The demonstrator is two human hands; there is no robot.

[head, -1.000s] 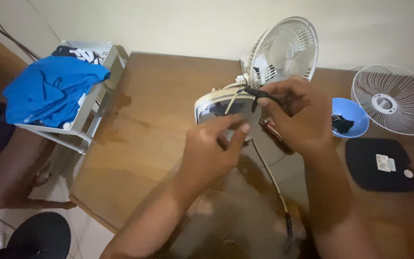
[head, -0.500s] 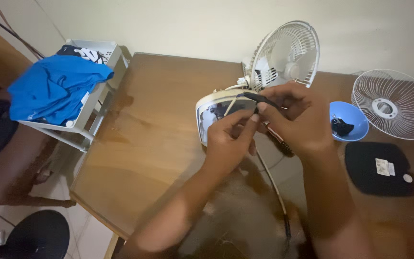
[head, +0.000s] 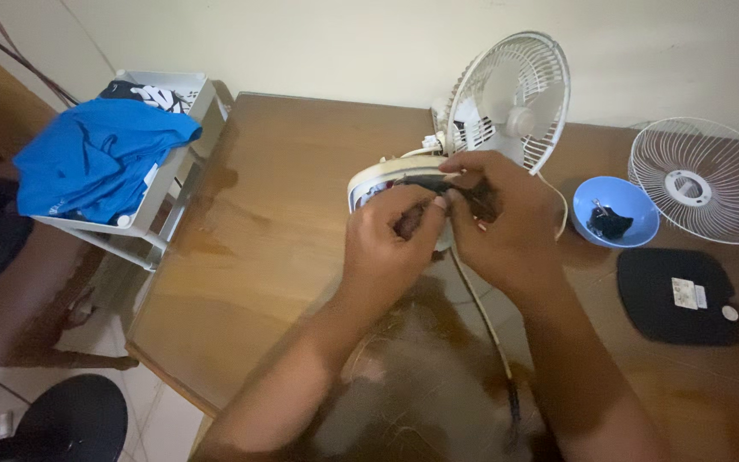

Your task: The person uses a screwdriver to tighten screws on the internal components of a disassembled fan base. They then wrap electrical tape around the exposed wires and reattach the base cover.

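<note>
left hand (head: 387, 239) now closer against right hand (head: 498, 222), fingertips meeting over the fan base (head: 374, 175), view shifted slightly

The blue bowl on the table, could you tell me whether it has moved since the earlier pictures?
No. The blue bowl sits between the detached fan grille and the upright fan, above the black plate, as before; only the camera view shifted.

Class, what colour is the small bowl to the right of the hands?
Light blue; the bowl with dark small parts inside shows in the head view.
</note>
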